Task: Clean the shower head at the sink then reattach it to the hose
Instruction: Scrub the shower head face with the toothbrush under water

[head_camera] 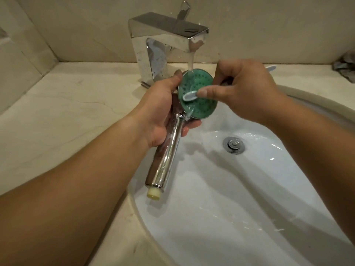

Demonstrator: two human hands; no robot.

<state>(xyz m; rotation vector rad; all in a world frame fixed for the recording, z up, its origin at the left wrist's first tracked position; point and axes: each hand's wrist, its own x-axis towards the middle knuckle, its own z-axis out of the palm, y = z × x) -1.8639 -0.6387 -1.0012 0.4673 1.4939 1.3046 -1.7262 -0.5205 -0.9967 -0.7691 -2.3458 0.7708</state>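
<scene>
The shower head [199, 106] has a round green nozzle face and a chrome handle [165, 156] ending in a cream threaded tip. My left hand [159, 112] grips it just below the head, over the left side of the white sink [249, 198]. Water runs from the chrome faucet [165, 37] onto the top of the green face. My right hand [242, 91] holds a white toothbrush [190, 96], its head pressed against the green face; the handle's end sticks out behind the hand. No hose is in view.
A chrome drain plug [234, 145] sits in the basin's middle. Beige marble counter [57, 104] surrounds the sink, with tiled wall behind. A grey cloth [345, 68] lies at the far right edge of the counter.
</scene>
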